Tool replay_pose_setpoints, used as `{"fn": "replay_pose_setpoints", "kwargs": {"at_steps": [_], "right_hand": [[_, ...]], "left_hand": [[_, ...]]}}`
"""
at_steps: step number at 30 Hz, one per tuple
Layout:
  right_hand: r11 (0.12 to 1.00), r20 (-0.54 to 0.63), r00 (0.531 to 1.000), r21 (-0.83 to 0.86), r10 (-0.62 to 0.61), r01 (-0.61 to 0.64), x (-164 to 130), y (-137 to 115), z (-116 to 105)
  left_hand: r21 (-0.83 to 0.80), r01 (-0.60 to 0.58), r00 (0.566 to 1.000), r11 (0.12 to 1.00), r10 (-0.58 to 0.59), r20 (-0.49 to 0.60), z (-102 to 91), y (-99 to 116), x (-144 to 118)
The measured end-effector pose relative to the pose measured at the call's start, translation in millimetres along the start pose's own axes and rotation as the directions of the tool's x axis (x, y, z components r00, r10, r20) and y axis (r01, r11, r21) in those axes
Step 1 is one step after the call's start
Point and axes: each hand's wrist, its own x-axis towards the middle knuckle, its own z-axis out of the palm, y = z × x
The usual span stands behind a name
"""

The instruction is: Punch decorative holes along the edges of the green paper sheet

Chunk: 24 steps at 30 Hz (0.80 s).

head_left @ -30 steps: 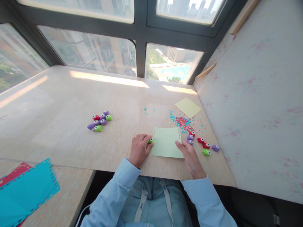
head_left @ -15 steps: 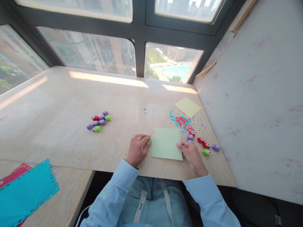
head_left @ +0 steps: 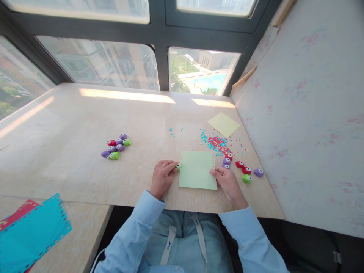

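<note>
A square pale green sheet of paper (head_left: 197, 172) lies before me, with small holes along the upper parts of its left and right edges. My left hand (head_left: 162, 176) is closed on a small green hole punch (head_left: 178, 166) with an eye on it, set against the sheet's left edge; the fingers cover most of it. At the right edge, my right hand (head_left: 226, 184) pinches the paper between thumb and fingers. Just beyond that hand stand two purple punches (head_left: 226, 161) and a red punch (head_left: 228, 156).
Red and blue paper dots (head_left: 217, 144) are scattered beyond the sheet, beside a pale yellow sheet (head_left: 224, 124). More punches sit at right, including a green punch (head_left: 247, 178); a cluster of punches (head_left: 116, 147) is at left. Blue punched paper (head_left: 34, 231) overlaps a red sheet (head_left: 19, 214).
The view has shifted slightly, so everything sits a little further left. Both hands keep their places on the paper, and the left fingers lie slightly differently over the green hole punch.
</note>
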Motion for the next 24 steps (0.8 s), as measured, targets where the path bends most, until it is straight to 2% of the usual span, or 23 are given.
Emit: {"fn": "replay_pose_setpoints", "kwargs": {"at_steps": [24], "right_hand": [[1.0, 0.024, 1.0, -0.008, 0.016, -0.016, 0.9, -0.4, -1.9]], "left_hand": [[-0.012, 0.031, 1.0, 0.999, -0.031, 0.003, -0.4, 2.2, -0.2]]}}
